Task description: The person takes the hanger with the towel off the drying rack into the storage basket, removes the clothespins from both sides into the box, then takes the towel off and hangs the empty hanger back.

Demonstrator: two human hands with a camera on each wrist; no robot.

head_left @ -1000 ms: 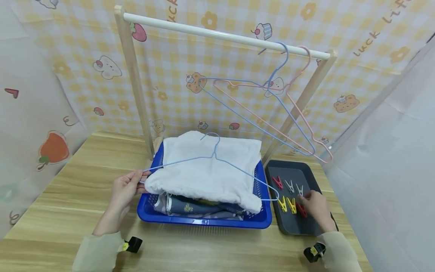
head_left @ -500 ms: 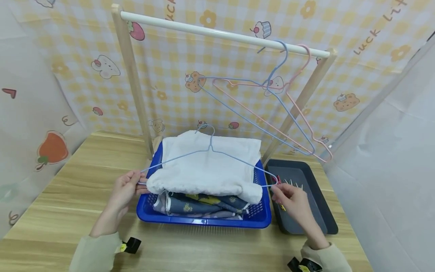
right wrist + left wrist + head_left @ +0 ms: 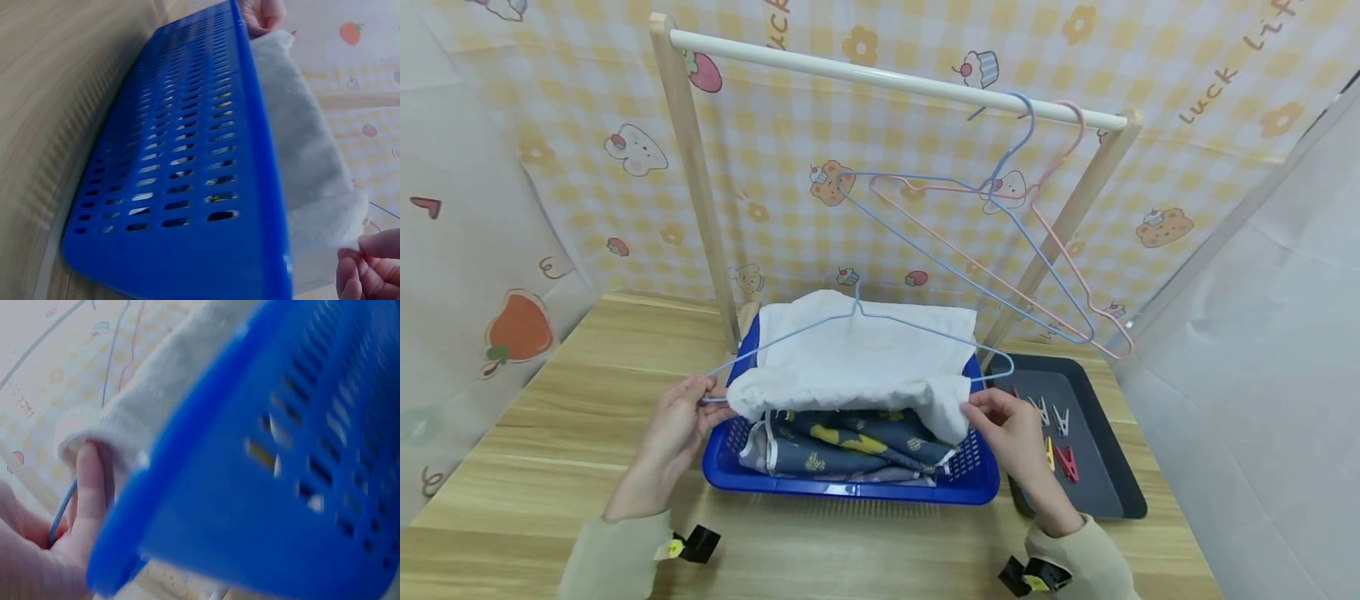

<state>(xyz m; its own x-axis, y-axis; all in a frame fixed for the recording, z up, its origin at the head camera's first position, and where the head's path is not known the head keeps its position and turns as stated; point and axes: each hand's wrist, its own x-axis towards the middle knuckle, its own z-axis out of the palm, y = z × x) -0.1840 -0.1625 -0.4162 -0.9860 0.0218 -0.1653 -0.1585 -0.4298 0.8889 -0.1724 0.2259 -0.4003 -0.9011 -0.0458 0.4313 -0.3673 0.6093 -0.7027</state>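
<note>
A white towel (image 3: 865, 358) is draped over the lower bar of a thin blue wire hanger (image 3: 859, 313), above the blue basket (image 3: 850, 491). My left hand (image 3: 676, 427) grips the hanger's left end, and in the left wrist view its fingers (image 3: 92, 481) reach to the towel's rolled edge. My right hand (image 3: 1011, 429) pinches the towel's right edge between thumb and fingertips, below the hanger's right end. Dark blue patterned cloth (image 3: 850, 446) lies folded in the basket under the towel.
At the right stands a dark grey tray (image 3: 1101, 475) with several clothespins (image 3: 1066, 463) in red, yellow and grey. Behind the basket rises a wooden rack with a white rod (image 3: 850, 73). Another blue hanger (image 3: 1045, 258) and a pink hanger (image 3: 1078, 275) hang from its right side.
My right hand has left the tray, come left past the hanger's end and taken hold of the towel's edge. The hanger's right side has risen, and more dark cloth shows below the towel.
</note>
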